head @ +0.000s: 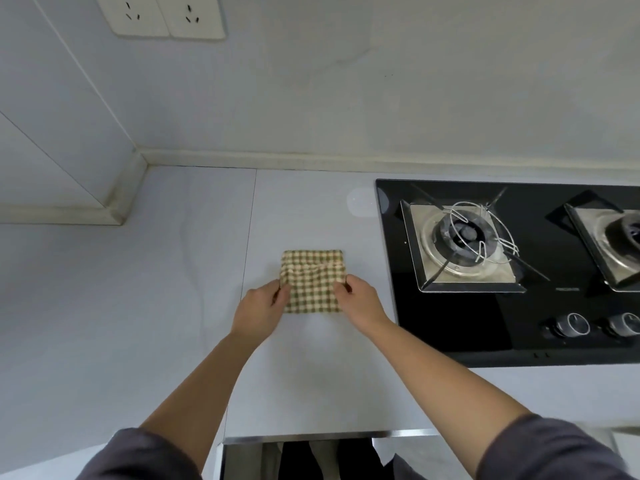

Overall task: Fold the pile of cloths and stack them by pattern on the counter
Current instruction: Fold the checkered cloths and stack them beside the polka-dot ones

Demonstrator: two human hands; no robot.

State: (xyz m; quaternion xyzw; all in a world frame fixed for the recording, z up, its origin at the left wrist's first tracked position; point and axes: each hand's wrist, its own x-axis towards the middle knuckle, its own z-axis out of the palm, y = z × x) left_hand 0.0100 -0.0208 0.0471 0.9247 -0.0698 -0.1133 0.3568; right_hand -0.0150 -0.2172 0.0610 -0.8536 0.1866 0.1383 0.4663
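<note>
Looking down through the head camera, I see a pale wall (381,81) filling the top of the view and meeting a light grey counter (138,306) along a cream trim. A black glass stove (467,327) is set into the counter on the right and runs out of frame. Two dark sleeves (540,452) come in from the bottom corners, with bare forearms reaching forward over the counter. On the stove, the near burner (462,237) sits in a steel tray with a tilted wire ring on top, and a second burner (620,244) is cut off by the right edge. A double socket plate (162,15) is fixed high on the wall at the left.

The checked cloth (311,282), green and cream, lies folded into a small square flat on the counter, near the stove's left edge but apart from it. A folded layer crosses its upper half.

My left hand (258,306) is at the cloth's left edge and my right hand (360,303) at its right edge. Two round knobs (576,323) sit at the stove's front. On each hand the fingers (282,292) are curled in, pinching the cloth's side edge against the thumb.
</note>
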